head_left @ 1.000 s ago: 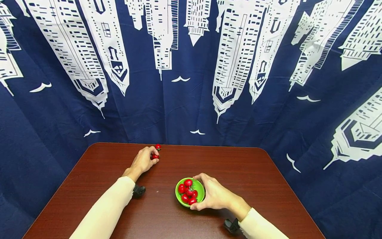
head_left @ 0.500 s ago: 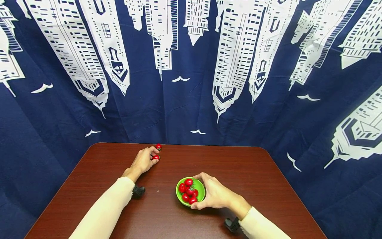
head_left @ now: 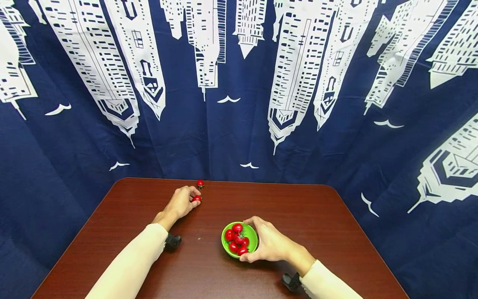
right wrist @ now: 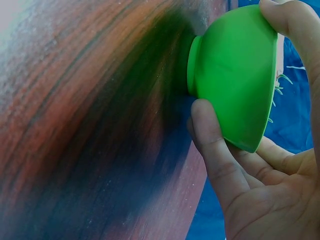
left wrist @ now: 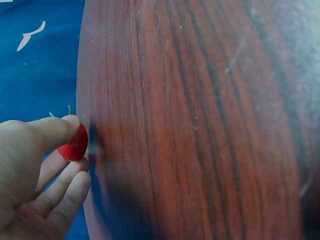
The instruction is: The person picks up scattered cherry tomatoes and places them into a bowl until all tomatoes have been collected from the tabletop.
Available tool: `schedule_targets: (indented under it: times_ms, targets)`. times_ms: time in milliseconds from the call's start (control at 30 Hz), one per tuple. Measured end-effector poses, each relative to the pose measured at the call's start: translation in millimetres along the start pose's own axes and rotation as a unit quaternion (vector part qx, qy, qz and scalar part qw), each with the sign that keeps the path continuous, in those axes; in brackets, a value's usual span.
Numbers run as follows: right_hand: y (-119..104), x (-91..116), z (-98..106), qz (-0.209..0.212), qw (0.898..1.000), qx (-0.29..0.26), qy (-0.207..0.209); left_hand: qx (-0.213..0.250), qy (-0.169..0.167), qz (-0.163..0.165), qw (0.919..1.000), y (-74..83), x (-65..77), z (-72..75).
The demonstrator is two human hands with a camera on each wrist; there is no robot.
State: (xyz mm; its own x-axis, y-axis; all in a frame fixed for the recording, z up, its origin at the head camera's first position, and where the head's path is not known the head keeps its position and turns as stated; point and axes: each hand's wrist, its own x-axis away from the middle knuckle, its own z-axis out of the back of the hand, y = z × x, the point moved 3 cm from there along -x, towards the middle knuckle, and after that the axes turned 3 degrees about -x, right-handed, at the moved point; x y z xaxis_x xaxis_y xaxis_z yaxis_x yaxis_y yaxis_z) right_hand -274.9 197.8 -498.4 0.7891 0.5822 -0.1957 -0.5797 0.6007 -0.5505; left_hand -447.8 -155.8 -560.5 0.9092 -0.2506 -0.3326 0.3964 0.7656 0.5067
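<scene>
At the far left of the table, my left hand [head_left: 182,202] pinches a red cherry tomato [head_left: 196,199] between thumb and fingers. In the left wrist view this tomato [left wrist: 75,144] shows its green stem pointing up by the thumb tip. Just beyond it, near the back edge, lies another cherry tomato [head_left: 200,183]. My right hand [head_left: 269,242] grips a small green bowl [head_left: 252,237] from its right side, thumb at the near rim and fingers at the far rim. Several cherry tomatoes [head_left: 237,228] with green stems lie inside the bowl.
The brown wood-grain table [head_left: 284,207] has rounded back corners. Behind it hangs a dark blue cloth [head_left: 224,137] printed with white buildings and birds. A black wrist camera [head_left: 172,242] sits under the left sleeve.
My left hand has drawn the pinched tomato slightly toward me, widening its gap from the tomato at the back edge. The right hand keeps its hold on the bowl; the head view shifts slightly.
</scene>
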Motion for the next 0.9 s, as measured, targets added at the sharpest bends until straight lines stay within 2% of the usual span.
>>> schedule_targets:
  times_ms: [67,167,200,267,300,367,467,500,567,633,800,900]
  targets:
    - [0.2,0.3,-0.2,0.003,1.0,-0.001,0.001,0.007,0.001,-0.005,1.0,-2.0,0.2,-2.1]
    - [0.4,0.8,-0.6,0.009,1.0,-0.002,0.005,0.014,0.007,-0.019,0.9997,13.5,8.2,7.3]
    - [0.4,1.0,-0.7,0.009,1.0,-0.002,0.005,0.014,0.013,-0.031,0.9993,12.9,9.1,7.3]
    - [0.4,1.3,-1.0,0.013,1.0,0.001,0.009,0.022,0.02,-0.042,0.9987,31.2,17.8,19.7]
    - [0.4,1.4,-0.9,0.013,1.0,0.002,0.009,0.024,0.025,-0.052,0.998,32.6,19.4,20.6]
    - [0.7,1.4,-0.9,0.012,1.0,0.001,0.008,0.027,0.031,-0.061,0.9973,33.0,21.0,22.2]
    - [0.4,0.6,-0.3,0.009,1.0,-0.002,0.005,0.023,0.037,-0.073,0.9963,19.2,17.6,14.0]
    - [0.4,0.3,-0.2,0.008,1.0,-0.004,0.003,0.025,0.04,-0.075,0.9961,14.3,16.7,11.4]
    - [0.5,-0.2,-0.5,0.007,1.0,-0.007,0.001,0.031,0.037,-0.066,0.9966,15.1,19.4,14.1]
    - [0.6,-0.4,-0.8,0.005,1.0,-0.012,-0.003,0.033,0.035,-0.066,0.9967,22.4,24.4,20.7]
    - [0.1,0.5,-0.4,0.008,1.0,-0.015,-0.003,0.026,0.011,-0.049,0.9984,64.3,46.0,53.0]
    - [-0.9,1.0,0.9,0.014,1.0,-0.012,0.0,0.015,0.001,-0.038,0.9992,76.4,52.8,60.3]
